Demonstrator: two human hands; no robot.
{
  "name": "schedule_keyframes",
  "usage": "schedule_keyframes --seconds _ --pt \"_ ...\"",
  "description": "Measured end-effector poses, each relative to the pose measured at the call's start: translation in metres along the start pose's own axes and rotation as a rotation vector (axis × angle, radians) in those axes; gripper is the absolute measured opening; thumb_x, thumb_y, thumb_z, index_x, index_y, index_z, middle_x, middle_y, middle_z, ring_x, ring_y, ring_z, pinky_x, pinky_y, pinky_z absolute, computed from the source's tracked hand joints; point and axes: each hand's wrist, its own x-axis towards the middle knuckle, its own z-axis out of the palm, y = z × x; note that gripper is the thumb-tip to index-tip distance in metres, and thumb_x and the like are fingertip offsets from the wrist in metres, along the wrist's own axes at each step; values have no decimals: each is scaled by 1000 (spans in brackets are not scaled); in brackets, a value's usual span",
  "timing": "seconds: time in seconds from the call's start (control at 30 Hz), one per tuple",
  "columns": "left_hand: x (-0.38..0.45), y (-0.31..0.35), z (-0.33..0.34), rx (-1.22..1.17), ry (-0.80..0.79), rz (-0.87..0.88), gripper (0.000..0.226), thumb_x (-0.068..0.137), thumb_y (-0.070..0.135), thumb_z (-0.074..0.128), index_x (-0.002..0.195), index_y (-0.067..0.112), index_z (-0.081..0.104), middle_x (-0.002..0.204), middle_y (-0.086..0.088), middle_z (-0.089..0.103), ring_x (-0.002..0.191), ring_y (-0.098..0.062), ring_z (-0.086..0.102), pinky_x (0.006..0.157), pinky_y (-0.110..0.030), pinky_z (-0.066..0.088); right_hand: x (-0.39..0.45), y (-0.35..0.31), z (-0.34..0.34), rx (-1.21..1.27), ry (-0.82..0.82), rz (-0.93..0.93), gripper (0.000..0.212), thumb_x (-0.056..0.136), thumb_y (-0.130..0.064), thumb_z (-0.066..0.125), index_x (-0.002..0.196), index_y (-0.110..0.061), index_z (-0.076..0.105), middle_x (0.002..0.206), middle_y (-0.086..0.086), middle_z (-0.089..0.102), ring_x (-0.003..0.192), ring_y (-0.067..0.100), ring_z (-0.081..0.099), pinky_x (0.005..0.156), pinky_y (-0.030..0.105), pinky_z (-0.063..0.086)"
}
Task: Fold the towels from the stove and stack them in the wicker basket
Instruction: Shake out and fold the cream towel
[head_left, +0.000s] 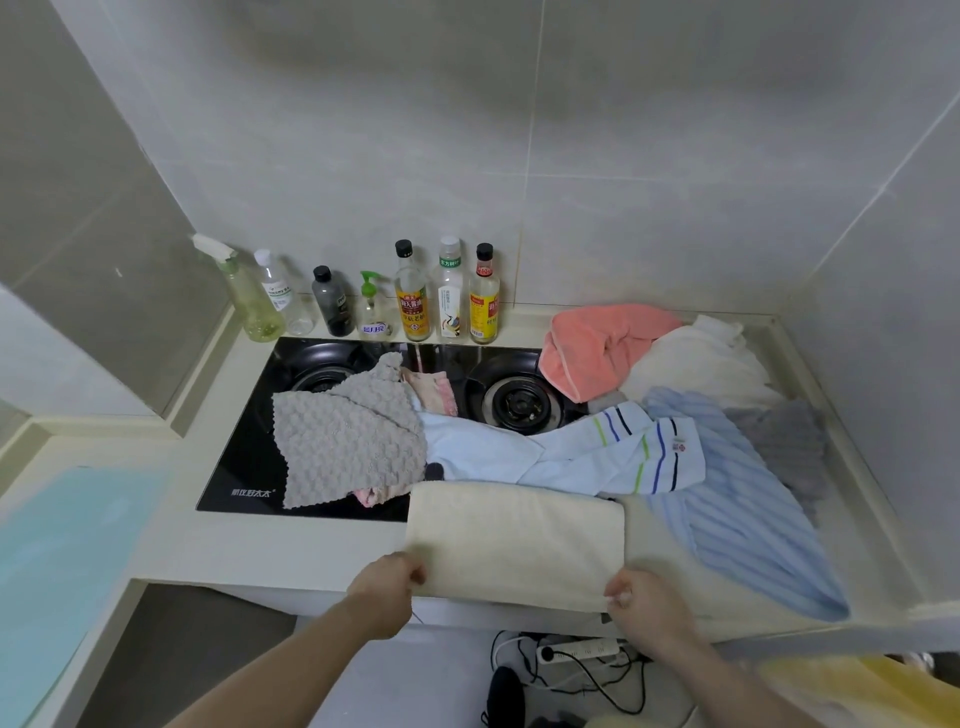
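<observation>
Lying crosswise at lower centre of the frame on the surface's front edge, the cream folded terry towel (514, 540) has its near corners pinched by left hand (387, 590) and right hand (641, 603), apparently equally near.

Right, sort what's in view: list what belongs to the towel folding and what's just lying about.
Part of the job:
cream towel, pinched at its near corners by the left hand and right hand
grey waffle cloth
striped white towel
coral towel
light blue ribbed towel
stove

Just lying about:
spray bottle
sauce bottles
power strip
</observation>
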Motion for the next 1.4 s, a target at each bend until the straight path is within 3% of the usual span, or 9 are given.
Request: schedule_keyframes --seconds 0.13,0.23,0.37,0.57,0.7,0.87,1.07,1.17,1.4 --pt "6 21 -4 95 74 36 40 91 12 48 129 24 57 136 7 50 127 -17 43 98 -28 46 7 -6 -6 207 115 -30 5 81 -33 70 83 -29 73 86 -13 72 86 8 67 84 32 55" --pt "13 50 -10 85 97 149 45 88 13 50 132 23 55 142 4 43 130 -18 41 102 -28 43 17 -12 -12 415 204 71 26 88 -29 70 111 -18 68 110 -2 69 97 17 63 87 33 50" --pt "24 87 -7 73 14 261 53 88 14 52 140 23 50 154 3 31 136 -20 35 110 -31 39 32 -20 -19 576 115 205 66 90 -31 70 147 -11 43 137 7 55 106 20 53 93 33 44" --pt "37 112 3 189 -121 277 68 90 15 53 154 28 33 167 3 6 149 -25 20 117 -40 34 46 -25 -20 694 94 265 78 88 -28 74 153 -9 36 146 11 51 127 29 54 101 36 43" --pt "43 114 3 247 -202 272 74 89 12 54 156 28 28 169 7 -8 154 -26 7 121 -43 28 52 -21 -19 754 17 300 73 88 -26 78 148 -10 40 133 9 58 115 26 58 101 40 47" --pt "49 125 -3 260 -105 297 77 85 13 56 155 30 29 167 5 0 145 -26 20 115 -41 33 54 -18 -19 787 -8 303 61 87 -22 79 139 -8 48 124 10 60 110 27 60 97 43 51" --pt "49 120 2 309 -136 306 78 88 12 58 156 29 23 167 7 -7 152 -27 5 119 -45 28 52 -21 -20 877 39 295 57 82 -18 85 128 -8 54 121 11 61 106 25 61 85 37 50" --pt "48 113 5 303 -144 289 79 89 15 57 157 30 19 167 11 -9 155 -25 -3 122 -47 22 54 -20 -16 949 7 311 59 77 -25 89 125 -9 58 118 9 67 103 26 68 86 44 59" --pt "47 111 5 186 -84 320 79 87 15 56 156 32 22 168 9 -1 153 -21 5 122 -41 21 42 -30 -26 983 -32 238 23 94 -21 70 116 -14 73 102 5 79 96 26 75 87 45 61"
